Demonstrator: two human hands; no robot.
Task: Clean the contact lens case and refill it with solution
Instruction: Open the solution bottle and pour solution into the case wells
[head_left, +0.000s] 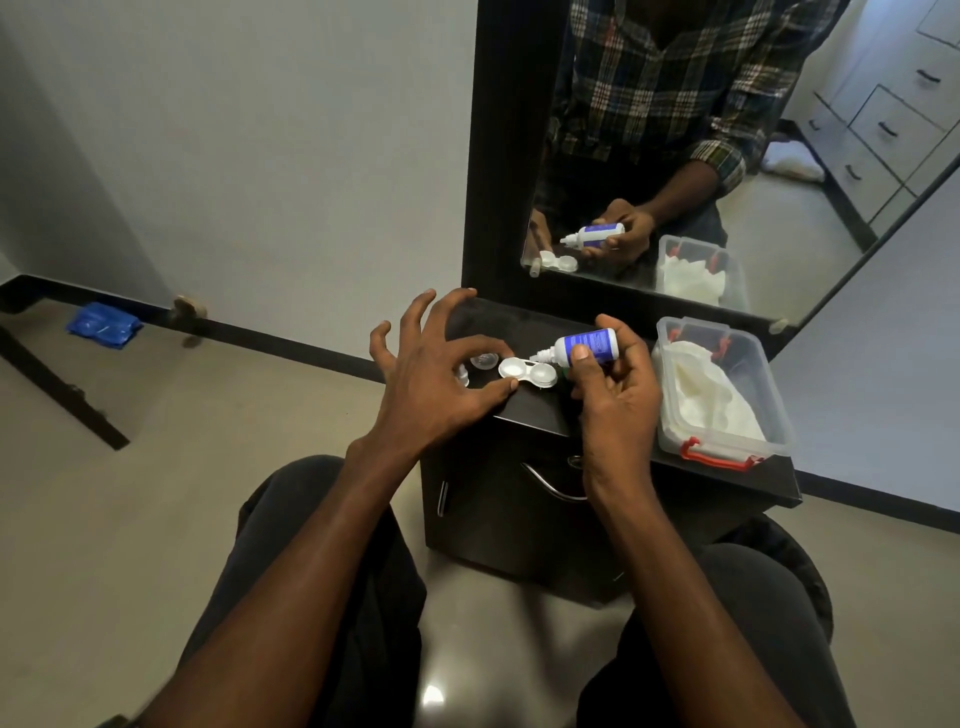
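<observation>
Head view: lens case (527, 374) lies open on the near left edge of the dark cabinet top (524, 410). Left hand (431, 384) pinches its left well, other fingers spread. Right hand (613, 395) grips the solution bottle (584, 349), tilted, nozzle over the case. Step looks like filling. Next: squeeze gently, then cap both wells; loose caps (475, 366) sit just left.

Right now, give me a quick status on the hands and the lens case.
Right hand grips solution bottle, nozzle tipped over the case. Left hand steadies open lens case by thumb and fingertip. Nothing blocking; loose caps lie behind.
</observation>
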